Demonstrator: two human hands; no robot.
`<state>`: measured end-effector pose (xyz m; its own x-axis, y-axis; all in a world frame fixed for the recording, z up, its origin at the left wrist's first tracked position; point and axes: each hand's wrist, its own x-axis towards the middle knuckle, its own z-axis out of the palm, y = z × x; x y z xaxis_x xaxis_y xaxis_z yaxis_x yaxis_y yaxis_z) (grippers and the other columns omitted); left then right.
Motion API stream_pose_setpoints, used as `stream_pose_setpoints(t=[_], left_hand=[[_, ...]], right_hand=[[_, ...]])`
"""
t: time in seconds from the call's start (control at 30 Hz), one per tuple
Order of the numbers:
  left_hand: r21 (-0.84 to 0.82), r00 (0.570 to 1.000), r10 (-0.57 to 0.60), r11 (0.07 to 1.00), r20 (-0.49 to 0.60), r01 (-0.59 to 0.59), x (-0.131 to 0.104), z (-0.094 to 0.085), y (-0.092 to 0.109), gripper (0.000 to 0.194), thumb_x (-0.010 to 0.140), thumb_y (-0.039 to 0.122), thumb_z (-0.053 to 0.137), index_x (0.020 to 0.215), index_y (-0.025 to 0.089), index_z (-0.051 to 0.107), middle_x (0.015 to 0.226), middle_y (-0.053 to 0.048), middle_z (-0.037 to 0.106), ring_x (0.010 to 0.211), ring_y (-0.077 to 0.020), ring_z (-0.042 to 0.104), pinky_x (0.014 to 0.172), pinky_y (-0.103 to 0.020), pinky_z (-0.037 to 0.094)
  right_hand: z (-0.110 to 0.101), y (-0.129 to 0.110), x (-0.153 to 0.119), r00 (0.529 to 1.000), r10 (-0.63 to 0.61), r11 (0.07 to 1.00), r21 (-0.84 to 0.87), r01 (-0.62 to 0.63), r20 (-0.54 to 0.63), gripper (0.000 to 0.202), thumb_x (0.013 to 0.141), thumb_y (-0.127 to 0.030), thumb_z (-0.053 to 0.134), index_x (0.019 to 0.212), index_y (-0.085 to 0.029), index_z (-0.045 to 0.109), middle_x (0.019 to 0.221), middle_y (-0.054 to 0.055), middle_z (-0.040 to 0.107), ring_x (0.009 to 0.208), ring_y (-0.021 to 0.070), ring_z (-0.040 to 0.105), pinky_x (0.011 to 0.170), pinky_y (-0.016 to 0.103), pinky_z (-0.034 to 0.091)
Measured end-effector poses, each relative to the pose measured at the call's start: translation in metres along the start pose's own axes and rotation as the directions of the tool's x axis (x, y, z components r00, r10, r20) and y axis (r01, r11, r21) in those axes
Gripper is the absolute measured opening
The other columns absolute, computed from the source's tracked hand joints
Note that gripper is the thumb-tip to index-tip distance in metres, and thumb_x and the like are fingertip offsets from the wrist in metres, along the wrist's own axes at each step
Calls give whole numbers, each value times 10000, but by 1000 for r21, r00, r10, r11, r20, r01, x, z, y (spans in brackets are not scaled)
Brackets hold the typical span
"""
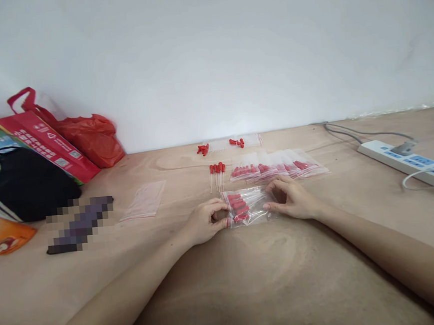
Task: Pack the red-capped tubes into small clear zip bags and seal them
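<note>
Both hands, left hand (205,221) and right hand (291,198), pinch the filled bag (246,206) at centre frame, apparently pressing its seal, which needs firm, even pressure.

We seem to be at a makeshift packing spot in a plain room, not a fitted workshop. We see a bare plywood table (249,280) against a blank white wall (208,48), a row of filled zip bags (277,167), red-capped droppers (216,171), a white power strip (408,161), and red shopping bags (45,136) piled at the left.
</note>
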<state>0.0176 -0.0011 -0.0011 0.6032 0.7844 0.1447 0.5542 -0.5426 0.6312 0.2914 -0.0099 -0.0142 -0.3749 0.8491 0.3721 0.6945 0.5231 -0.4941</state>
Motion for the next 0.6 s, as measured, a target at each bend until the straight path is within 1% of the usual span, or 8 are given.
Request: stream_pose_setpoints(t=[0.07, 0.13, 0.3, 0.4, 0.43, 0.47, 0.53, 0.6], left_hand=[[-17, 1000, 0, 1000, 16, 0, -1, 0, -1, 232, 736, 337, 567, 923, 217, 631, 874, -15, 563, 576, -75, 431, 532, -191, 347], [-42, 999, 4, 999, 38, -2, -2, 1, -1, 229, 736, 338, 570, 918, 217, 638, 908, -18, 565, 586, -73, 440, 538, -188, 356], [-94, 1000, 4, 996, 16, -3, -2, -2, -1, 252, 733, 326, 561, 938, 197, 631, 909, -32, 590, 595, -79, 471, 536, -188, 380], [5, 987, -122, 992, -103, 123, 0, -22, -14, 312, 731, 395, 539, 955, 192, 619, 881, -35, 606, 587, -96, 490, 547, -212, 404], [74, 966, -188, 976, -178, 204, 1, -32, -21, 335, 734, 423, 523, 960, 193, 615, 875, -36, 611, 605, -111, 506, 566, -227, 416], [160, 923, -267, 934, -277, 319, 1, -45, -29, 357, 736, 445, 508, 961, 190, 615, 833, -41, 617, 622, -135, 522, 586, -250, 424], [333, 850, -331, 813, -410, 478, -2, -70, -49, 366, 726, 418, 519, 989, 179, 605, 926, -71, 615, 822, -205, 556, 725, -305, 432], [408, 768, -412, 670, -490, 620, -8, -93, -69, 429, 723, 420, 517, 1059, 159, 570, 1030, -114, 587, 959, -266, 533, 794, -349, 420]], right_hand=[[1, -4, 6, 1000, 14, 1000, -18, -14, 28, 419, 685, -508, 592, 977, -214, 525, 949, 67, 566, 883, 213, 519, 773, 365, 423], [3, -8, 15, 996, 42, 997, -70, -37, 74, 442, 675, -508, 597, 990, -207, 524, 927, 68, 580, 869, 220, 523, 754, 363, 420], [5, -15, 32, 948, 200, 975, -150, -166, 249, 397, 509, -511, 699, 708, -207, 541, 728, 23, 577, 690, 187, 521, 569, 283, 394], [1, -16, 35, 907, 257, 966, -61, -252, 332, 374, 491, -443, 719, 697, -194, 530, 689, -5, 561, 635, 147, 503, 529, 244, 362], [0, -16, 35, 896, 266, 959, -8, -282, 355, 381, 493, -419, 722, 731, -188, 535, 689, -11, 560, 630, 138, 501, 527, 236, 359], [-2, -16, 34, 881, 271, 948, 49, -313, 388, 392, 499, -401, 722, 768, -183, 539, 690, -15, 561, 626, 132, 502, 527, 231, 359], [-7, -15, 32, 838, 253, 919, 151, -364, 483, 378, 530, -381, 708, 803, -170, 551, 681, -18, 565, 616, 123, 506, 528, 225, 361], [-11, -13, 30, 781, 215, 889, 213, -405, 587, 309, 570, -367, 685, 764, -158, 567, 649, -20, 560, 586, 112, 502, 517, 221, 358]])
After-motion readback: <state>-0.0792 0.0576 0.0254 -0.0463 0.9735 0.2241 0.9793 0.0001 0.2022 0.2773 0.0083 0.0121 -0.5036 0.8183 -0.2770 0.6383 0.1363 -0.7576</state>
